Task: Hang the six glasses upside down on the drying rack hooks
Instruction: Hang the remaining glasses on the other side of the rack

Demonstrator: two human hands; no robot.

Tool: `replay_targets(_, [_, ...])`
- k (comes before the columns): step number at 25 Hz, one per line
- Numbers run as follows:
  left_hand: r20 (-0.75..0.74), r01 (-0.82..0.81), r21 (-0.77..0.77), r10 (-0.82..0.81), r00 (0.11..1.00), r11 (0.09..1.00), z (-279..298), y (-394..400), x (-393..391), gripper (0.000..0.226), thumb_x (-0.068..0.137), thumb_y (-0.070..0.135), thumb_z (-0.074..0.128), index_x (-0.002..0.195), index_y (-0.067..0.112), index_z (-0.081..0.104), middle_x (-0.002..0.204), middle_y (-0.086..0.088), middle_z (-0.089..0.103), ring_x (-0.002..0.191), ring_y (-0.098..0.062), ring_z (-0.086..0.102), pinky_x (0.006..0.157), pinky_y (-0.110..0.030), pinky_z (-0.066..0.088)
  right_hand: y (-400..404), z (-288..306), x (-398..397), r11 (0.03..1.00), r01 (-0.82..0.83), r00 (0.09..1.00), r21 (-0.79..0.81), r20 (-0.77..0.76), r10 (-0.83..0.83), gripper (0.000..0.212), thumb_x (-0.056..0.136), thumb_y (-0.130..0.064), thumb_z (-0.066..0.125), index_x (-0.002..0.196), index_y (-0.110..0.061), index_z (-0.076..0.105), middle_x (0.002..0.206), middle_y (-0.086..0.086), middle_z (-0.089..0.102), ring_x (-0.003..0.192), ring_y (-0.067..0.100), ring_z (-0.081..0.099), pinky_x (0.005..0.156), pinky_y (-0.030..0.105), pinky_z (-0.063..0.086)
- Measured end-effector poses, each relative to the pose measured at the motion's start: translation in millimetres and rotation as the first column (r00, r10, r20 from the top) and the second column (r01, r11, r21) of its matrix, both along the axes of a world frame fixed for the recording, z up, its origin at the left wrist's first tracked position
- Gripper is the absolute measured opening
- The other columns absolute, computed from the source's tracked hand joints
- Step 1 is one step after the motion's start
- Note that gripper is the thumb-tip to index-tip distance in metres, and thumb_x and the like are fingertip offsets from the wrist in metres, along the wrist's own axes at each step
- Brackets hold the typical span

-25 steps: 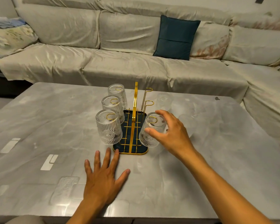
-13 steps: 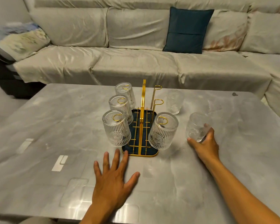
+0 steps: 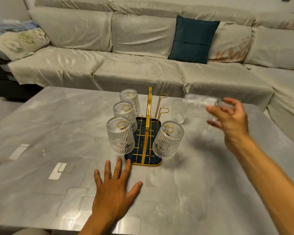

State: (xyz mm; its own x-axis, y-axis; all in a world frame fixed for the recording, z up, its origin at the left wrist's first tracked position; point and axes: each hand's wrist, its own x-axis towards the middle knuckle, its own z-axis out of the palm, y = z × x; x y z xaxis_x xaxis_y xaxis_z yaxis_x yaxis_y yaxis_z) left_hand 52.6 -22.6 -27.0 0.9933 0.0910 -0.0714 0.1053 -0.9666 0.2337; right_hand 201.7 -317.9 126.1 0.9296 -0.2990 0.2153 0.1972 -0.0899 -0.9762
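A pale covered sofa (image 3: 143,65) fills the background, far beyond both hands, with a dark teal cushion (image 3: 193,39) leaning on its back. The grey marbled surface (image 3: 41,124) spreads under everything. The left hand (image 3: 114,189) lies flat on it, palm down, fingers (image 3: 117,167) spread apart and gripping nothing; the middle fingertips almost reach the near edge of the drying rack (image 3: 147,133), a gold wire frame over a dark tray.

Four glasses hang upside down on its hooks: three on the side above the left fingers (image 3: 120,135) (image 3: 125,114) (image 3: 129,99), one on the side nearer the right hand (image 3: 168,139). Two gold hooks (image 3: 163,102) behind that glass are bare.

The right hand (image 3: 231,119) is raised off the surface, its fingers clamped on a blurred glass (image 3: 199,106) held tilted on its side. Just past those fingertips, toward the rack, the last glass (image 3: 176,110) stands on the surface.
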Motion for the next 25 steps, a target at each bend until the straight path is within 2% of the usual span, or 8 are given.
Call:
replay_targets(3, [-0.006, -0.002, -0.003, 0.002, 1.0, 1.0, 1, 0, 0, 0.081, 0.077, 0.083, 0.0, 0.143, 0.045, -0.028, 0.161, 0.006, -0.026, 0.146, -0.029, -0.028, 0.115, -0.06, -0.019, 26, 58, 6, 0.935, -0.039, 0.992, -0.353, 0.098, 0.079, 0.057, 0.053, -0.055, 0.084, 0.102, -0.036, 0.061, 0.105, -0.007, 0.066, 0.094, 0.013, 0.064, 0.067, 0.035, 0.058])
replay_targets(6, [-0.022, -0.002, 0.006, 0.002, 1.0, 1.0, 2, -1, 1, 0.083, 0.072, 0.085, -0.006, 0.139, 0.045, -0.033, 0.159, 0.006, -0.029, 0.145, -0.028, -0.029, 0.114, -0.06, -0.02, 59, 73, 11, 0.818, -0.062, 0.982, -0.573, 0.111, 0.152, 0.051, 0.058, -0.05, 0.083, 0.103, -0.033, 0.064, 0.103, -0.008, 0.066, 0.094, 0.013, 0.062, 0.074, 0.034, 0.056])
replay_targets(9, [-0.033, 0.0, 0.012, 0.0, 0.999, 1.0, 1, 0, 2, 0.084, 0.068, 0.086, -0.01, 0.137, 0.045, -0.036, 0.158, 0.006, -0.031, 0.144, -0.029, -0.031, 0.113, -0.061, -0.021, 79, 64, 21, 0.704, -0.104, 0.98, -0.703, 0.049, 0.193, 0.054, 0.06, -0.041, 0.084, 0.109, -0.024, 0.066, 0.108, -0.001, 0.067, 0.098, 0.014, 0.06, 0.082, 0.03, 0.051])
replay_targets(12, [-0.035, 0.007, 0.02, -0.006, 0.999, 1.0, -3, 1, 3, 0.083, 0.067, 0.086, -0.015, 0.135, 0.046, -0.039, 0.157, 0.005, -0.033, 0.143, -0.03, -0.033, 0.112, -0.061, -0.023, 88, 53, 31, 0.624, -0.169, 0.977, -0.763, -0.047, 0.207, 0.057, 0.059, -0.039, 0.085, 0.109, -0.024, 0.066, 0.114, 0.002, 0.067, 0.097, 0.014, 0.058, 0.082, 0.032, 0.049])
replay_targets(16, [-0.025, 0.018, 0.022, -0.018, 1.0, 1.0, -8, 1, 3, 0.08, 0.072, 0.084, -0.012, 0.136, 0.045, -0.039, 0.157, 0.003, -0.034, 0.142, -0.032, -0.035, 0.112, -0.062, -0.023, 102, 31, 36, 0.533, -0.214, 0.973, -0.818, -0.128, 0.194, 0.058, 0.055, -0.036, 0.087, 0.108, -0.029, 0.068, 0.119, 0.002, 0.067, 0.106, 0.022, 0.059, 0.083, 0.034, 0.046])
replay_targets(25, [-0.022, 0.021, 0.028, -0.02, 1.0, 0.999, -10, 2, 3, 0.081, 0.071, 0.084, -0.013, 0.137, 0.045, -0.038, 0.156, 0.004, -0.036, 0.142, -0.031, -0.035, 0.112, -0.063, -0.021, 107, 11, 43, 0.515, -0.269, 0.963, -0.814, -0.213, 0.166, 0.055, 0.058, -0.03, 0.086, 0.107, -0.029, 0.063, 0.117, 0.002, 0.064, 0.1, 0.022, 0.056, 0.073, 0.033, 0.047])
